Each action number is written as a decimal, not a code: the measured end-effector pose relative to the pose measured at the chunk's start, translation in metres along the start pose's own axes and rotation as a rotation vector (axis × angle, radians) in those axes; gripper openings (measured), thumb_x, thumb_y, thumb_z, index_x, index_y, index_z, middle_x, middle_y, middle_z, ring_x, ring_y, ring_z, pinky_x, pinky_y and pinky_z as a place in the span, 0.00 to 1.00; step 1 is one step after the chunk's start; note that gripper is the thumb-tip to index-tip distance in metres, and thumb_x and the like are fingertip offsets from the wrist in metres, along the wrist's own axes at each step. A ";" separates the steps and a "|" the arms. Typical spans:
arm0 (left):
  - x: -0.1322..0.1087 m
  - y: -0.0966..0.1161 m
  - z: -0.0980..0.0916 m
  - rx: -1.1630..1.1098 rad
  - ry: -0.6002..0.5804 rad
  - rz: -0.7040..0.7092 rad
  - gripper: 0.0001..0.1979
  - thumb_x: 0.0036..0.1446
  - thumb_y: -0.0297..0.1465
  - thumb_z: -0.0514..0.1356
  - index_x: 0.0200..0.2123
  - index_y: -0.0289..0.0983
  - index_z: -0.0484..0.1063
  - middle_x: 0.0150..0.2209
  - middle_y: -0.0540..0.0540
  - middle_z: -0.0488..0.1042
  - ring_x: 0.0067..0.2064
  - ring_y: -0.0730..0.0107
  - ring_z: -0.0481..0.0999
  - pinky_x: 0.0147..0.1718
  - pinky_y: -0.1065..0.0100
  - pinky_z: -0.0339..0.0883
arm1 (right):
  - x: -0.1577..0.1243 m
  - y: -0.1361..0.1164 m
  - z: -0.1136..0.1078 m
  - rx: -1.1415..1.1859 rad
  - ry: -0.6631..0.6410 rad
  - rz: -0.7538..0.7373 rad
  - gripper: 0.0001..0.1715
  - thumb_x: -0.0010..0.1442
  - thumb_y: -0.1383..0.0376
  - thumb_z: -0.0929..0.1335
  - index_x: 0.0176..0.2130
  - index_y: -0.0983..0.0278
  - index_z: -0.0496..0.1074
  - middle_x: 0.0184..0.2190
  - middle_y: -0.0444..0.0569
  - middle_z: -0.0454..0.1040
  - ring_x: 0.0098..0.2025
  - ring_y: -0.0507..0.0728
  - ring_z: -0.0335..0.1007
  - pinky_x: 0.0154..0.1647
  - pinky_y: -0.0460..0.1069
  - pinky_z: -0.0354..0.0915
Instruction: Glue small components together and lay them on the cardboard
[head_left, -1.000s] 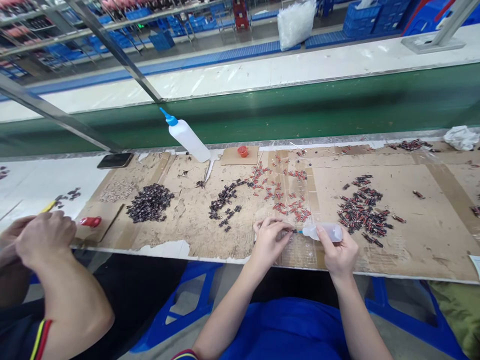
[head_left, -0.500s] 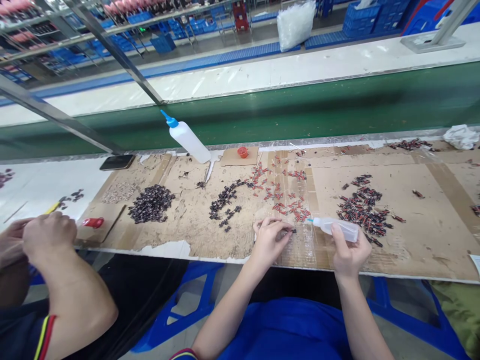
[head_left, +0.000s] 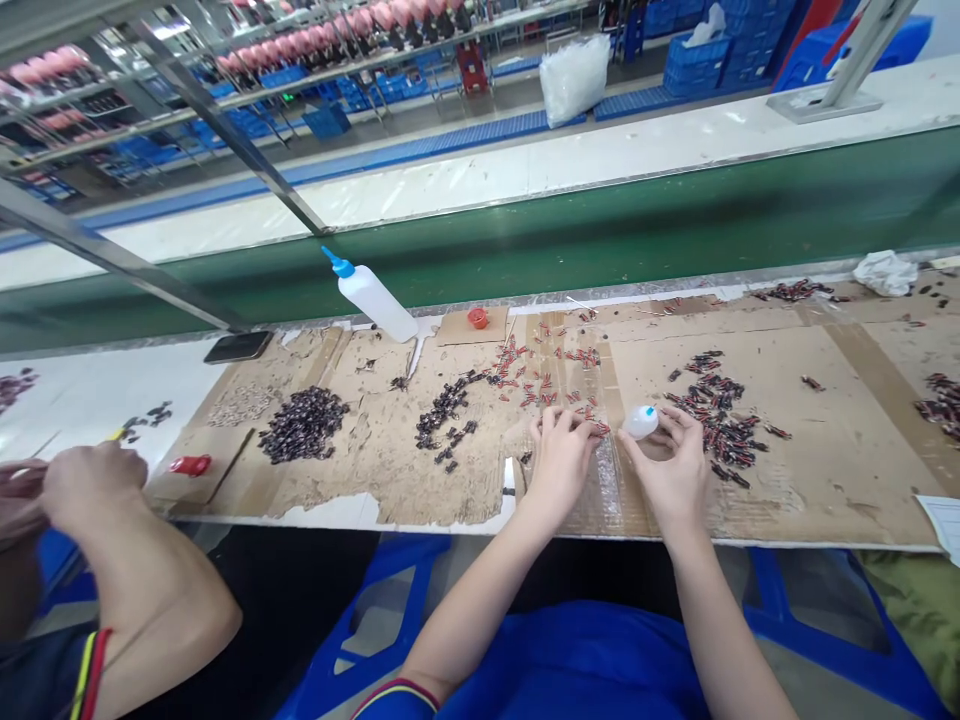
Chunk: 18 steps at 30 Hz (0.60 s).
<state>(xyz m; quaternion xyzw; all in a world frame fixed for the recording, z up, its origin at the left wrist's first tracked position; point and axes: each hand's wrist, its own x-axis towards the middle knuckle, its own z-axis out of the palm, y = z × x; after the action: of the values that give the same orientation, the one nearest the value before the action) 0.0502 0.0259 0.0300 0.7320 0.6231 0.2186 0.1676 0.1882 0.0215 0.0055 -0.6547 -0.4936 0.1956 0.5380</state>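
The left hand [head_left: 561, 458], fingers bent, has moved off the spot where it pinched a small dark piece and now reaches into the red pieces [head_left: 588, 357] at centre frame; whether it grips one cannot be told. The right hand [head_left: 670, 468] pinches the small bottle [head_left: 640, 424] just beside it, right of centre, its blue tip now turned upward, away from the left fingertips. So dispensing seems paused while the left hand is among the pieces. Farther off, at upper centre-left, the tall bottle [head_left: 379, 303] leans on the worktop [head_left: 832, 440].
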 end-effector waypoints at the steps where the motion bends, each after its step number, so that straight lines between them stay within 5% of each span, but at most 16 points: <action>1: 0.002 0.000 0.002 0.006 -0.017 0.006 0.04 0.60 0.29 0.62 0.33 0.40 0.77 0.41 0.44 0.76 0.50 0.55 0.63 0.47 0.54 0.56 | -0.002 0.000 -0.002 -0.012 0.019 -0.037 0.33 0.46 0.52 0.75 0.48 0.63 0.66 0.45 0.57 0.77 0.41 0.60 0.76 0.37 0.54 0.72; 4: 0.004 -0.002 0.003 0.011 -0.063 0.034 0.04 0.59 0.27 0.61 0.34 0.39 0.76 0.43 0.43 0.75 0.51 0.55 0.62 0.47 0.54 0.57 | -0.013 -0.001 -0.010 -0.078 0.112 -0.158 0.31 0.50 0.55 0.74 0.50 0.64 0.67 0.46 0.58 0.76 0.44 0.60 0.74 0.36 0.52 0.71; 8: 0.002 -0.002 0.001 -0.037 -0.073 0.053 0.06 0.59 0.23 0.60 0.35 0.39 0.75 0.43 0.44 0.74 0.53 0.55 0.62 0.50 0.53 0.57 | -0.032 -0.003 -0.021 -0.099 0.128 -0.184 0.17 0.54 0.58 0.73 0.42 0.63 0.73 0.38 0.52 0.78 0.33 0.55 0.72 0.30 0.50 0.68; 13: -0.010 0.001 -0.009 -0.227 -0.003 0.024 0.07 0.58 0.24 0.61 0.33 0.42 0.76 0.42 0.46 0.77 0.55 0.54 0.63 0.54 0.49 0.56 | -0.040 -0.013 -0.020 0.228 -0.173 0.156 0.19 0.56 0.51 0.70 0.39 0.63 0.77 0.34 0.52 0.79 0.33 0.56 0.74 0.29 0.50 0.70; 18: -0.025 -0.004 -0.021 -0.477 0.018 0.103 0.04 0.58 0.28 0.63 0.32 0.42 0.78 0.41 0.45 0.77 0.53 0.59 0.67 0.56 0.55 0.60 | -0.030 -0.024 -0.017 0.556 -0.466 0.492 0.25 0.45 0.46 0.75 0.32 0.65 0.79 0.26 0.50 0.77 0.26 0.54 0.70 0.20 0.46 0.66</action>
<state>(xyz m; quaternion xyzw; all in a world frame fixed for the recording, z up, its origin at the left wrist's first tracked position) 0.0331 0.0008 0.0427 0.7004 0.5173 0.3744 0.3189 0.1775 -0.0145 0.0248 -0.5215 -0.3600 0.5857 0.5054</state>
